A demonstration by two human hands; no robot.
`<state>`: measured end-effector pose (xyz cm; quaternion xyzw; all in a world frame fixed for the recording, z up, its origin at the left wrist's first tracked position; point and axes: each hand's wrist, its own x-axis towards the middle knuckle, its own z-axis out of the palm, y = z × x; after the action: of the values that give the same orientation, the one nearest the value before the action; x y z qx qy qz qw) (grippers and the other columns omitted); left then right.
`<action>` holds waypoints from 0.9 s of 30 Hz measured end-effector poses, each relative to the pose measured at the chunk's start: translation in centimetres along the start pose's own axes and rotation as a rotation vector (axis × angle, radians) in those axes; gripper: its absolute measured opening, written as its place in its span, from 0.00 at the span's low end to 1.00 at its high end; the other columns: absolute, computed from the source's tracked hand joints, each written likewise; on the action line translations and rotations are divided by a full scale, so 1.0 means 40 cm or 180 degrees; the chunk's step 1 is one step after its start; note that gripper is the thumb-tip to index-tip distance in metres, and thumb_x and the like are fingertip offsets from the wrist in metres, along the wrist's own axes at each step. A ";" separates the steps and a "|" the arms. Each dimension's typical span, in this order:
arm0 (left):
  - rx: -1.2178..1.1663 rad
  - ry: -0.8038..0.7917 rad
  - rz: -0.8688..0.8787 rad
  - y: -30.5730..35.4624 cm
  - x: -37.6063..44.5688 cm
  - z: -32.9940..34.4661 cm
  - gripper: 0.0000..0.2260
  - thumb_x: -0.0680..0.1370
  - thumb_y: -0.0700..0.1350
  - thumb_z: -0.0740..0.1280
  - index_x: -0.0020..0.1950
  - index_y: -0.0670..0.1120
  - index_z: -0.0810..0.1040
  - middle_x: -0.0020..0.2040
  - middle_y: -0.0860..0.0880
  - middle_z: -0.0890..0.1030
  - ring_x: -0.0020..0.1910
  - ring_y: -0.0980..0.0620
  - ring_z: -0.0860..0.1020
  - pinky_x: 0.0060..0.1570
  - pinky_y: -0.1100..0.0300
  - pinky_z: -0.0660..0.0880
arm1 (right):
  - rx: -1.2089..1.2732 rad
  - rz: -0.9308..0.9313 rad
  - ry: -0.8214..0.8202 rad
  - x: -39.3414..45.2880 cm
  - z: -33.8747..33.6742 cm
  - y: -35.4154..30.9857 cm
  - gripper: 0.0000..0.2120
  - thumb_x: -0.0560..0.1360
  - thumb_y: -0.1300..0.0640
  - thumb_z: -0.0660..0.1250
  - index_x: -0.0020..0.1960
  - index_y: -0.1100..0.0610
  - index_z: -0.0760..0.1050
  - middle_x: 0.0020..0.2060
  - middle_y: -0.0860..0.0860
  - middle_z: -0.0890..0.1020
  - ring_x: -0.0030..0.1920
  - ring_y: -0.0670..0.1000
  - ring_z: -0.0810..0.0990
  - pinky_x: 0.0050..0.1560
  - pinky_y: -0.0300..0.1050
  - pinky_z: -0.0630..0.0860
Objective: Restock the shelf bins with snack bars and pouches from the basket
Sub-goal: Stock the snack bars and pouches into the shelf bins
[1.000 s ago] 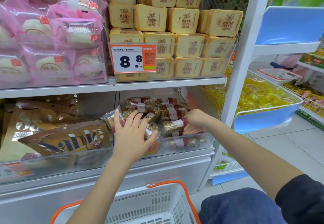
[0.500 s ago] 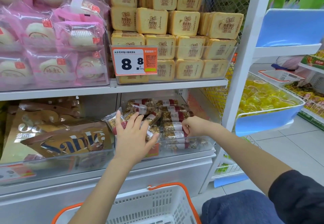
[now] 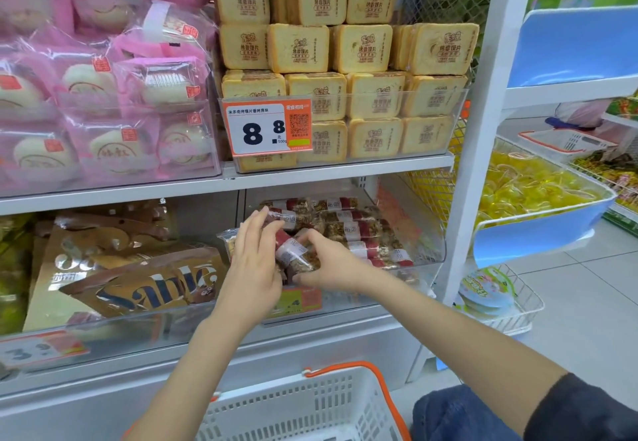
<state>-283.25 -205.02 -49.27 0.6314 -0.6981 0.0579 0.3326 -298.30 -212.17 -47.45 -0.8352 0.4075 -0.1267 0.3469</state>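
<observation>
Both hands work inside the clear plastic shelf bin [image 3: 428,257] on the lower shelf. Right hand [image 3: 328,264] pinches a clear-wrapped granola snack bar with a red and white band [image 3: 297,254], thumb under it and fingers curled over the top. Left hand [image 3: 252,268] lies beside it, fingers fairly straight over other bars at the bin's left end. More bars are stacked behind. Below stands a white plastic basket with orange handles [image 3: 310,409].
</observation>
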 end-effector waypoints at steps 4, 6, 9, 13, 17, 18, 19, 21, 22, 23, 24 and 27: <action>0.0619 0.0030 0.0338 -0.007 -0.003 0.016 0.23 0.67 0.32 0.69 0.60 0.40 0.73 0.70 0.37 0.66 0.71 0.41 0.57 0.68 0.47 0.59 | 0.0660 0.0370 0.0654 -0.034 -0.047 0.041 0.24 0.73 0.57 0.70 0.65 0.52 0.65 0.43 0.46 0.76 0.37 0.45 0.78 0.32 0.37 0.76; 0.0841 -0.0115 0.0444 0.006 0.013 0.028 0.20 0.64 0.30 0.70 0.54 0.41 0.75 0.68 0.37 0.69 0.70 0.39 0.59 0.66 0.45 0.64 | 0.0913 0.0516 0.1299 -0.062 -0.089 0.087 0.23 0.74 0.55 0.68 0.66 0.49 0.65 0.41 0.46 0.77 0.35 0.47 0.79 0.33 0.41 0.78; 0.0754 -0.0414 0.0647 0.010 0.058 0.042 0.22 0.60 0.24 0.68 0.50 0.41 0.75 0.65 0.37 0.71 0.69 0.38 0.60 0.58 0.42 0.72 | 0.0208 0.0669 0.2093 -0.076 -0.157 0.161 0.20 0.75 0.51 0.66 0.65 0.47 0.66 0.35 0.49 0.76 0.37 0.55 0.79 0.40 0.49 0.78; 0.0625 -0.0602 0.0679 0.000 0.103 0.051 0.20 0.59 0.23 0.68 0.46 0.41 0.76 0.60 0.36 0.75 0.64 0.35 0.66 0.52 0.40 0.74 | -0.1221 0.0952 0.1891 -0.004 -0.216 0.226 0.20 0.76 0.50 0.65 0.67 0.53 0.66 0.45 0.58 0.75 0.46 0.62 0.78 0.44 0.51 0.74; 0.0837 -0.0202 0.0496 -0.005 0.098 0.052 0.05 0.67 0.36 0.65 0.41 0.40 0.79 0.53 0.41 0.79 0.60 0.41 0.69 0.57 0.42 0.72 | -0.1746 0.1318 0.1396 0.115 -0.213 0.258 0.30 0.76 0.67 0.60 0.74 0.48 0.59 0.63 0.63 0.70 0.55 0.63 0.77 0.44 0.51 0.74; 0.0879 -0.0066 0.0402 -0.006 0.089 0.051 0.07 0.70 0.40 0.62 0.41 0.41 0.79 0.51 0.43 0.80 0.58 0.42 0.71 0.58 0.43 0.71 | -0.1734 0.1507 0.1287 0.136 -0.211 0.265 0.33 0.74 0.71 0.59 0.74 0.49 0.58 0.67 0.62 0.66 0.61 0.63 0.73 0.49 0.53 0.75; 0.0910 0.0036 0.0291 -0.007 0.078 0.050 0.10 0.71 0.43 0.59 0.41 0.42 0.79 0.51 0.44 0.80 0.58 0.42 0.73 0.59 0.44 0.70 | -0.1729 0.1654 0.1227 0.149 -0.208 0.272 0.34 0.73 0.73 0.58 0.74 0.50 0.57 0.70 0.61 0.62 0.65 0.63 0.69 0.54 0.54 0.75; 0.0973 0.0147 0.0041 -0.008 0.060 0.045 0.13 0.72 0.46 0.57 0.45 0.42 0.79 0.54 0.43 0.79 0.59 0.41 0.73 0.60 0.43 0.69 | -0.1796 0.1767 0.1075 0.165 -0.204 0.287 0.32 0.75 0.72 0.58 0.75 0.53 0.58 0.75 0.58 0.54 0.71 0.61 0.61 0.60 0.55 0.72; 0.1002 0.0128 -0.0079 -0.010 0.052 0.044 0.15 0.73 0.48 0.57 0.48 0.42 0.79 0.57 0.42 0.78 0.61 0.39 0.71 0.60 0.43 0.69 | -0.1910 0.1723 0.0956 0.169 -0.203 0.298 0.30 0.76 0.70 0.58 0.75 0.53 0.57 0.77 0.55 0.49 0.73 0.59 0.57 0.62 0.55 0.71; 0.1005 0.0099 -0.0189 -0.012 0.041 0.044 0.17 0.74 0.50 0.56 0.52 0.42 0.78 0.60 0.40 0.76 0.63 0.38 0.69 0.60 0.43 0.70 | -0.2082 0.1652 0.0828 0.166 -0.204 0.305 0.30 0.77 0.68 0.57 0.76 0.53 0.56 0.77 0.51 0.46 0.75 0.58 0.53 0.62 0.55 0.71; 0.0971 0.0053 -0.0290 -0.013 0.028 0.045 0.20 0.74 0.53 0.55 0.56 0.42 0.77 0.62 0.39 0.74 0.64 0.37 0.67 0.60 0.43 0.70 | -0.2282 0.1573 0.0732 0.163 -0.207 0.314 0.30 0.77 0.67 0.57 0.76 0.51 0.55 0.78 0.49 0.44 0.75 0.56 0.51 0.62 0.54 0.70; 0.0930 -0.0014 -0.0409 -0.019 -0.016 0.048 0.29 0.74 0.59 0.54 0.68 0.42 0.69 0.69 0.36 0.68 0.69 0.36 0.64 0.65 0.43 0.67 | -0.2598 0.1437 0.0683 0.142 -0.206 0.321 0.27 0.74 0.66 0.57 0.72 0.51 0.60 0.73 0.56 0.63 0.69 0.58 0.64 0.53 0.52 0.72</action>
<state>-283.31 -205.61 -51.36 0.7166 -0.6411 0.1359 0.2388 -306.37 -225.94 -50.61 -0.7761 0.6286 0.0368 -0.0346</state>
